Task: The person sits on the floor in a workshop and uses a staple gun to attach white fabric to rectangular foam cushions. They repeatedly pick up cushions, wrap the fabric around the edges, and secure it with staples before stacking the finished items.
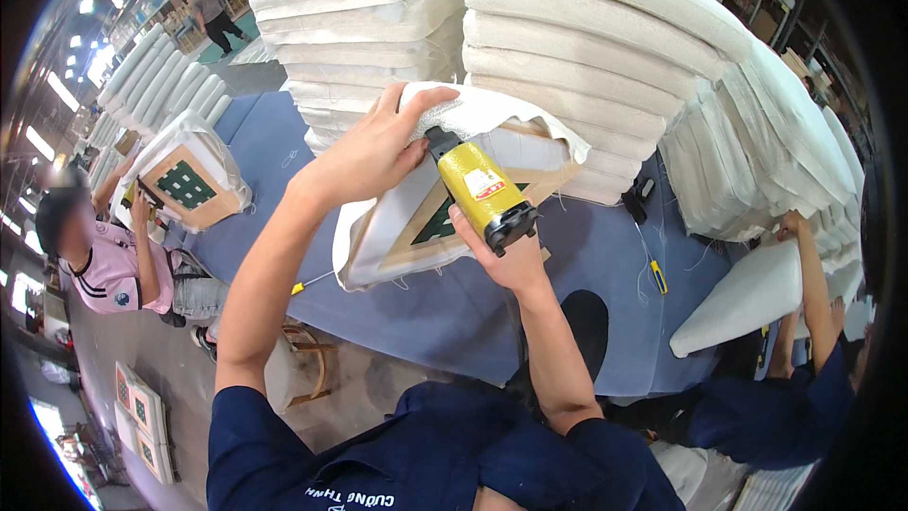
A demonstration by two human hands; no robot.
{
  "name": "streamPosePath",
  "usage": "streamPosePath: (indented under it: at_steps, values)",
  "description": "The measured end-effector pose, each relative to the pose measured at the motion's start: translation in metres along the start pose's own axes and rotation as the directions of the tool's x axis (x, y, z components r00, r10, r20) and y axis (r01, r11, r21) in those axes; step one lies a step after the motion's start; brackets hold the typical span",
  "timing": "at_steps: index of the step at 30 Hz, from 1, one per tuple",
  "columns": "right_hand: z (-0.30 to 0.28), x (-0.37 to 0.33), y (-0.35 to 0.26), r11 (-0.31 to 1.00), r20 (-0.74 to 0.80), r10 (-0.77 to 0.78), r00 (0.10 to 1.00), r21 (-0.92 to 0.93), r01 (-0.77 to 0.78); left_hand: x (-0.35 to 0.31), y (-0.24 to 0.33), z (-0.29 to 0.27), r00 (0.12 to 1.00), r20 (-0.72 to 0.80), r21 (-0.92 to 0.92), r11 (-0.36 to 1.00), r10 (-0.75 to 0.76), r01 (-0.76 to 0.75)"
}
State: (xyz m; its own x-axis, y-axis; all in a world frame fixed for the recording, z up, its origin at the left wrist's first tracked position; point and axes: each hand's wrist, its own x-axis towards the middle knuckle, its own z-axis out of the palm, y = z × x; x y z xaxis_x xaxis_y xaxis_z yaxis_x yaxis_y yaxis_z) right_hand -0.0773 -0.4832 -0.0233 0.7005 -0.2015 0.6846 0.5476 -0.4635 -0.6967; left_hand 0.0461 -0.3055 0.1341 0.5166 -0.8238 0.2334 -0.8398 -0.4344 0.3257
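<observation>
My right hand [515, 263] grips a yellow and black staple gun [484, 187], its nose against the fabric edge of an upholstered seat cushion. The cushion [371, 235] is tilted up on the table, underside toward me, showing a wooden frame and a dark green webbed centre. White cover fabric [506, 112] is folded over its far edge, loose toward the right corner. My left hand [371, 153] pinches this fabric at the top edge, thumb close to the gun's nose. The staple gun hides part of the frame.
Tall stacks of white cushions [567, 47] stand behind on the blue table [416, 326]. Yellow-handled screwdrivers lie right [658, 276] and left [300, 288]. A person in pink [118, 260] works on another cushion at left; a person in navy [766, 412] handles one at right. A stool [307, 369] stands below.
</observation>
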Motion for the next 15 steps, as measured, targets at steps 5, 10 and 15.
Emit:
streamPosePath:
  at_steps: [5,10,15]
  values:
    - [-0.022,-0.069,-0.022,0.63,0.011,0.623,0.782,0.584,-0.511,-0.002,-0.03,-0.023,0.989,0.136,-0.036,0.998,0.063,-0.059]
    - [-0.046,-0.164,0.085,0.558,-0.375,0.829,0.414,0.593,-0.58,-0.063,-0.082,-0.045,0.978,0.147,0.012,0.989,-0.145,0.145]
    - [-0.081,-0.246,0.24,0.533,-0.584,0.772,0.252,0.377,-0.757,-0.133,-0.132,0.006,0.959,-0.056,0.567,0.781,-0.279,0.261]
